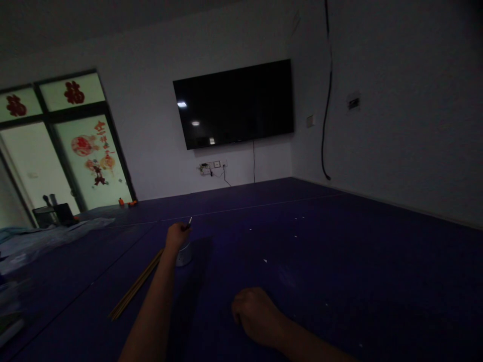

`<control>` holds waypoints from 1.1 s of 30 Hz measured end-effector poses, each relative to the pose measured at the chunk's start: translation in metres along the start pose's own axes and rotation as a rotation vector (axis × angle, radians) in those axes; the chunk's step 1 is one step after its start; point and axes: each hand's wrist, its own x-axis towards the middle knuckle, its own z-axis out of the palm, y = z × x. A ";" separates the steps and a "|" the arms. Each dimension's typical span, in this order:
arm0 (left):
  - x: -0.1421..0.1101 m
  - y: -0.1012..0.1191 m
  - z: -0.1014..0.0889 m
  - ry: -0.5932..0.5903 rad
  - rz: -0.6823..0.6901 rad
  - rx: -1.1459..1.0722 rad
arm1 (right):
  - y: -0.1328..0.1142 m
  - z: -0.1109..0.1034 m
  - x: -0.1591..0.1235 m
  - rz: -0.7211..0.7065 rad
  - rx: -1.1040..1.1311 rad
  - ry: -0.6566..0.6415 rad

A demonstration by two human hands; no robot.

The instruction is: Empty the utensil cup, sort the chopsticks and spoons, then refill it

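Note:
My left hand (177, 237) is closed around a small dark stick-like thing with a pale tip (190, 221). Its exact kind is too small and dim to make out. Directly below that hand, a grey cup-shaped container (183, 256) stands on the dark blue surface (234, 241), its top partly hidden by the hand. A bundle of thin yellowish sticks (136, 285) lies to the left, partly behind my left forearm. My right hand (258, 312) rests on the surface nearer to me, fingers curled under. Whatever might be inside them is hidden.
Small white scraps (265, 260) are scattered to the right. Crumpled clear plastic (56, 234) lies at the left, with a dark box (56, 215) and small orange items (121, 201) farther back. A television (234, 105) hangs on the far wall; a black cable (326, 115) dangles at right.

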 end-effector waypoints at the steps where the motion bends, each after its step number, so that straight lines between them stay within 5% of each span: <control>1: 0.000 0.000 0.000 0.006 -0.004 -0.007 | 0.000 0.000 0.000 0.001 -0.006 -0.005; 21: -0.005 -0.011 -0.016 0.071 -0.114 -0.205 | 0.003 -0.001 -0.001 0.005 0.003 -0.032; 26: -0.004 -0.010 -0.035 0.258 -0.073 -0.331 | 0.002 -0.002 -0.002 0.014 0.007 -0.016; 33: -0.016 -0.011 -0.089 0.685 -0.112 -0.373 | 0.001 -0.001 -0.001 0.018 -0.025 -0.033</control>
